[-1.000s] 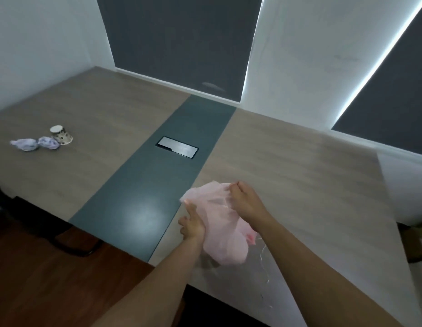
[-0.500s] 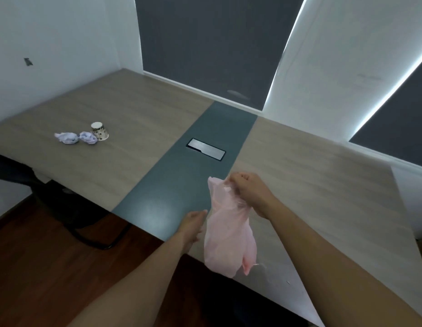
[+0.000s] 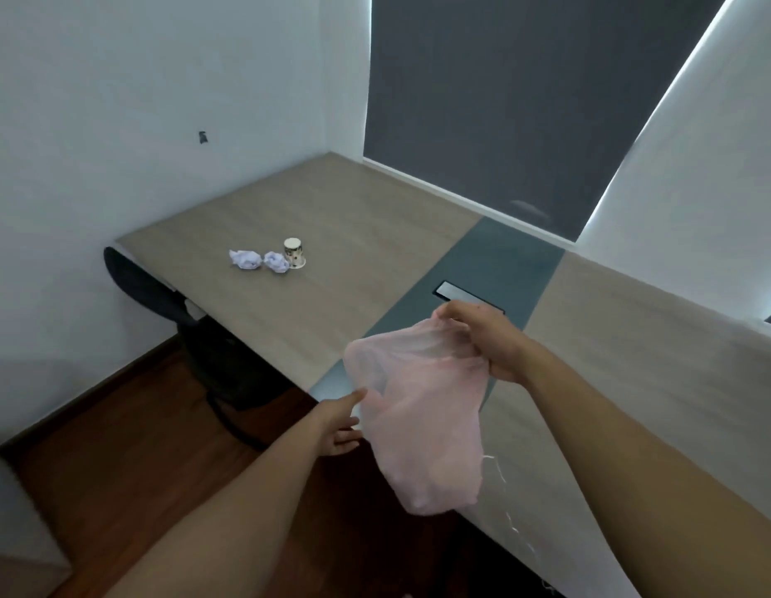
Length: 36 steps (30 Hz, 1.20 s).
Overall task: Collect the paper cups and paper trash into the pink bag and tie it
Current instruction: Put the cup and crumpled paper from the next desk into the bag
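The right hand [image 3: 482, 338] is gripping the gathered top of the bag [image 3: 422, 425], with its fingers curled tight round the pink film. It is holding the bag up over the near edge of the table [image 3: 353, 226]. The bag is hanging slack below the fist, its mouth sagging open toward the left. The film is thin and blurred, so whether anything is lying inside cannot be told.

The left hand [image 3: 338, 425] is reaching in from the near left with fingers straight and spread, holding nothing. Its thumb is meeting the bag's left edge. The film is covering the fingertips, so whether they are touching it is unclear.

Well apart, on the far left of the table, the cup [image 3: 294, 252] is standing with its wider end down. The right wad [image 3: 276, 262] is lying against it or just beside it, and the left wad [image 3: 244, 258] is lying just beyond that.

A dark strip [image 3: 495, 261] is crossing the table, and the right hand is partly hiding the metal plate [image 3: 450, 291] set in it. A dark chair [image 3: 159, 291] is sitting at the table's left end, its lower part lost in shadow. Pale threads [image 3: 498, 472] are trailing right of the bag, too faint to identify.
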### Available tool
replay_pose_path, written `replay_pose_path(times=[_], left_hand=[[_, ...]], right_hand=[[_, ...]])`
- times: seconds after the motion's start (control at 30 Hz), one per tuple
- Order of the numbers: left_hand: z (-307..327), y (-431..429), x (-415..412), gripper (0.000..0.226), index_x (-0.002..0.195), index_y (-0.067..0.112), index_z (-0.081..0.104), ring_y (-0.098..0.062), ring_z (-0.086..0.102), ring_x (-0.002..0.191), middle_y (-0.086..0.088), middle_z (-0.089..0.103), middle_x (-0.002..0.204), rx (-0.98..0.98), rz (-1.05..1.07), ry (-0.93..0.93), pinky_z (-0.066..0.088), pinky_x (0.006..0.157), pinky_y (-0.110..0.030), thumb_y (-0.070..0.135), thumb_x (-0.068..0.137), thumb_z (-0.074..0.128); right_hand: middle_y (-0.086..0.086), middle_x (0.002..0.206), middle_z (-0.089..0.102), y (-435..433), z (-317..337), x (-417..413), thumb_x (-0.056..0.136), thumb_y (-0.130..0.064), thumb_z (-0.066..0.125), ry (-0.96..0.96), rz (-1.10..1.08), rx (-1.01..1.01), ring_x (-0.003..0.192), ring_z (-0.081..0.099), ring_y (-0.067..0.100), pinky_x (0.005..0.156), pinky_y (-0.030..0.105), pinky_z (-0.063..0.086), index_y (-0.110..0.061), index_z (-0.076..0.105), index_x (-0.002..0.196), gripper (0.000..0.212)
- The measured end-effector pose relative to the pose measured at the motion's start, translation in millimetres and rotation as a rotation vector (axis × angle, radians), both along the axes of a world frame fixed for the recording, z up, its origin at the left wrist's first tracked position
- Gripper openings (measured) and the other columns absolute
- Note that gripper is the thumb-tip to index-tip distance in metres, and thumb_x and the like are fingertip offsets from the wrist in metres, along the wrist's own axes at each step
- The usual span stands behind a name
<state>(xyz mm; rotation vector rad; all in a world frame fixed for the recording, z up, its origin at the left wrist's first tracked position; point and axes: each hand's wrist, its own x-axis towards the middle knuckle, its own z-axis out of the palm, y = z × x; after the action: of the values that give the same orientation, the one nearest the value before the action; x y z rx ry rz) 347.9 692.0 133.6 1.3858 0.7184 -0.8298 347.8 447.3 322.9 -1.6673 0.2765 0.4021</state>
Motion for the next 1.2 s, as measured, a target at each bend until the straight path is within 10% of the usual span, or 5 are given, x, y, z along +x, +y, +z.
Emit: replay_pose_path(times=[0.2,0.5,0.67,0.87,1.2], left_hand=[[0,51,53,0.009,0.103,0.014,0.067,-0.024,0.070,0.091,-0.008,0.067,0.118,-0.037,0.215,-0.090,0.058,0.093,-0.042,0.021,0.102,0.063],[4,88,151,0.056,0.130,0.016,0.065,-0.029,0.065,0.119,-0.005,0.055,0.136,-0.107,-0.024,0.044,0.065,0.088,-0.053,0.022,0.077,0.083],[-10,74,223,0.032,0.133,0.010,0.066,-0.028,0.071,0.096,-0.008,0.070,0.110,-0.080,0.251,-0.117,0.064,0.075,-0.043,0.024,0.104,0.070],[7,101,302,0.025,0.119,0.010,0.063,-0.020,0.072,0.087,-0.008,0.073,0.102,-0.118,0.391,-0.207,0.063,0.076,-0.032,-0.003,0.109,0.043],[7,193,442,0.011,0.118,0.014,0.065,-0.020,0.070,0.093,-0.007,0.067,0.106,-0.217,0.281,-0.237,0.058,0.095,-0.041,0.020,0.110,0.060]], right_hand=[[0.001,0.066,0.046,39,-7,75,0.096,-0.033,0.069,0.003,0.057,0.011,0.048,0.036,0.018,0.049,0.025,0.028,-0.022,0.065,0.079,0.021],[0.002,0.077,0.043,69,-16,212,0.077,-0.042,0.077,0.078,0.129,0.239,0.062,0.038,0.020,0.054,0.033,0.034,-0.021,0.062,0.086,0.028],[0.000,0.069,0.041,82,-15,274,0.080,-0.041,0.071,0.064,0.133,0.248,0.058,0.035,0.018,0.056,0.038,0.022,-0.026,0.059,0.070,0.022],[0.003,0.069,0.058,91,-27,325,0.099,-0.048,0.072,-0.042,-0.033,0.013,0.056,0.054,0.020,0.061,0.036,0.042,-0.022,0.068,0.080,0.033],[0.001,0.100,0.084,120,-60,390,0.072,-0.085,0.083,-0.061,0.143,-0.541,0.091,0.081,0.025,0.083,0.044,0.065,-0.023,0.082,0.108,0.072]])
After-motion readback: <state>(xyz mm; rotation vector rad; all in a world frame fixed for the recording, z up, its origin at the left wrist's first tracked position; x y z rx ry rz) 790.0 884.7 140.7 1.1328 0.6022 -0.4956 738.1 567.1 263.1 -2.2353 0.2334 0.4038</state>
